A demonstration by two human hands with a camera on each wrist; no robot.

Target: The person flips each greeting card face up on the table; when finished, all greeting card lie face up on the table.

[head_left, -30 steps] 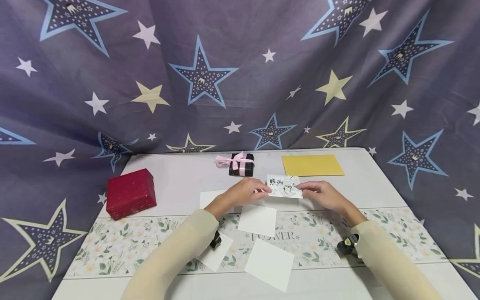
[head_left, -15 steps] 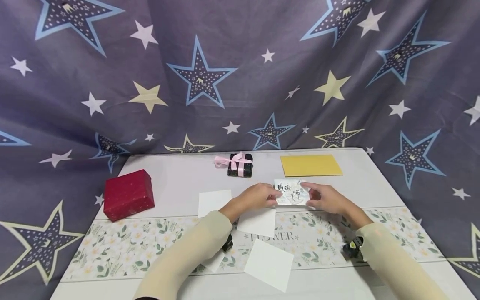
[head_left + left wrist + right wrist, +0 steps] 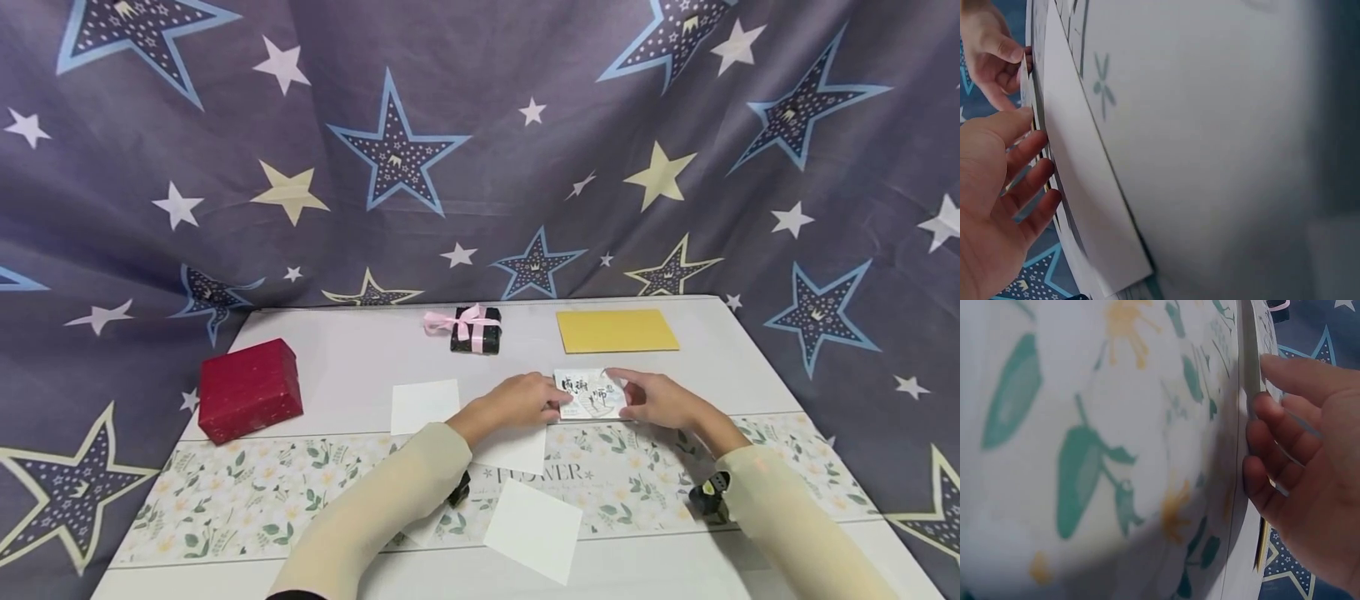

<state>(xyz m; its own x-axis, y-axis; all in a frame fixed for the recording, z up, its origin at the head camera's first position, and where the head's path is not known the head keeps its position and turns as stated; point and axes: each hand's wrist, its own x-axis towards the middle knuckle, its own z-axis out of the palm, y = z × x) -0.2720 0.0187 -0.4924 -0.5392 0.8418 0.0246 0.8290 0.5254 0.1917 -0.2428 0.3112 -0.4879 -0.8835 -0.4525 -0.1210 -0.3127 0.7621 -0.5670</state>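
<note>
While both hands meet over one small card [image 3: 591, 393], each takes an end: the left hand [image 3: 517, 402] has its fingertips at the card's left edge, and the right hand [image 3: 658, 400] pinches the right edge between thumb and curled fingers. The left fingers look nearly straight in the left wrist view, touching rather than clasping; the thumb's part is not clear. The card sits low over the table [image 3: 360, 350], just beyond the floral runner [image 3: 247, 492], with printed black characters on its face.

Judging by its thin edge, the card is light and fairly stiff, prone to bend or crease if squeezed mid-face, so the short edges are the sensible place to hold, with a gentle pinch.

Farther out lie white sheets [image 3: 424, 405], one partly under the left forearm and another nearer the body [image 3: 534, 530]. Beyond the card sit a dark box with a pink bow [image 3: 474, 328] and a yellow envelope [image 3: 615, 331]; a red box [image 3: 248, 388] stands well off to the left, before a starred backdrop [image 3: 397, 150].

Only the head view shows the card's print and the layout. The left wrist view alone shows the card edge-on [image 3: 1025, 69] with the sheet [image 3: 1085, 181] below, and the right wrist view shows fingers [image 3: 1279, 419] curled round the edge.
</note>
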